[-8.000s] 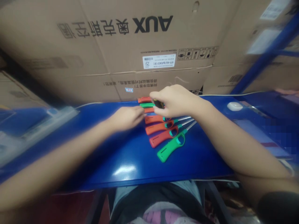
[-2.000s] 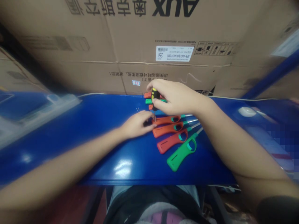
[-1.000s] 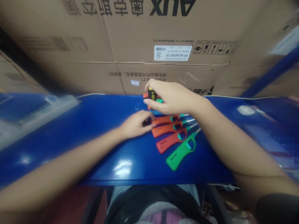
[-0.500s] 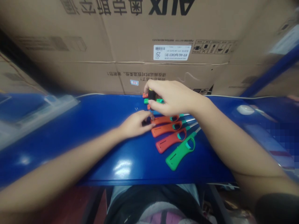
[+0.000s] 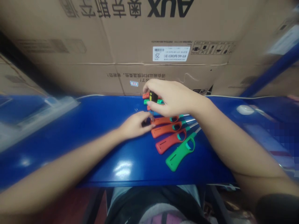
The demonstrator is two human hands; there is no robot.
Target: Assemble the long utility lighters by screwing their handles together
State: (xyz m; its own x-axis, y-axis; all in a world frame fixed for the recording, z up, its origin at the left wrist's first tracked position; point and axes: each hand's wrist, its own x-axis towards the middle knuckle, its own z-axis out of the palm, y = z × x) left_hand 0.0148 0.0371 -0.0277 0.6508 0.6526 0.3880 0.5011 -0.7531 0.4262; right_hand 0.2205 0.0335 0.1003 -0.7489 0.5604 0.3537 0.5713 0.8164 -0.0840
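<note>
My right hand [image 5: 174,95] is closed around the black-and-yellow handle of a screwdriver [image 5: 153,97], held upright. Its thin shaft points down at the butt of an orange long-necked lighter [image 5: 163,120]. Whether the tip sits in a screw is too small to see. At that same butt end, my left hand [image 5: 134,125] pinches the lighter between thumb and fingers against the table. Nearer to me lie another orange lighter [image 5: 164,129], a red lighter [image 5: 170,141] and a green lighter [image 5: 178,155], fanned out. Beyond, partly hidden by my right hand, are more lighters, including a green one [image 5: 146,101].
The blue table [image 5: 102,161] ends at a front edge close to my body. A large cardboard box [image 5: 88,71] stands along its back. Tiny pale bits [image 5: 136,109] lie left of the lighters. To the right is a white rounded object [image 5: 245,109]; a clear plastic item [image 5: 46,118] lies left.
The screwdriver handle has turned in my right hand, so its yellow patch now faces me. My left hand and the lighters have stayed in place.
</note>
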